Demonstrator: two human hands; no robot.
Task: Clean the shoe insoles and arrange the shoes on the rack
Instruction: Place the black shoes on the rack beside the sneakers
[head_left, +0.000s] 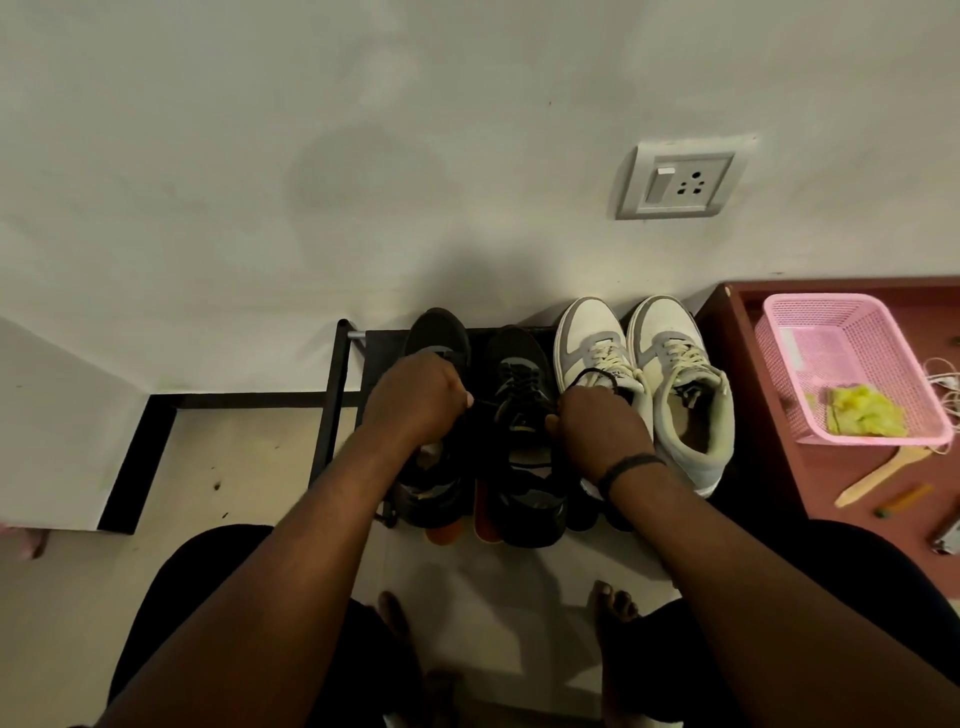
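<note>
L hand (415, 400) fingers curled down over the tongue area of the left black shoe (436, 332), pinching one end of a black lace (485, 404); fingertips mostly hidden under the knuckles. R hand (602, 426) fingers also curled, pinching the other lace end, which loops up over the near-left white sneaker (592, 348). Lace runs taut-ish btw the two hands, across the right black shoe (524, 415). R wrist has a black band (631, 465).

Both black shoes sit side by side on the black rack (335, 395), toes toward the wall. Orange insoles/soles (488, 514) poke out at the near edge btw and below them; can't tell which. 2nd white sneaker (680, 384) just right of the first, same orientation, touching or nearly.

Right of rack: reddish-brown surface (831, 478) w/ pink basket (852, 358) holding a yellow cloth (865, 415). Near it a wooden stick (878, 475), small orange item (906, 500), white cable (943, 379).

Wall socket (683, 179) far right, above the sneakers. Bare feet (613, 608) on the floor, near.
</note>
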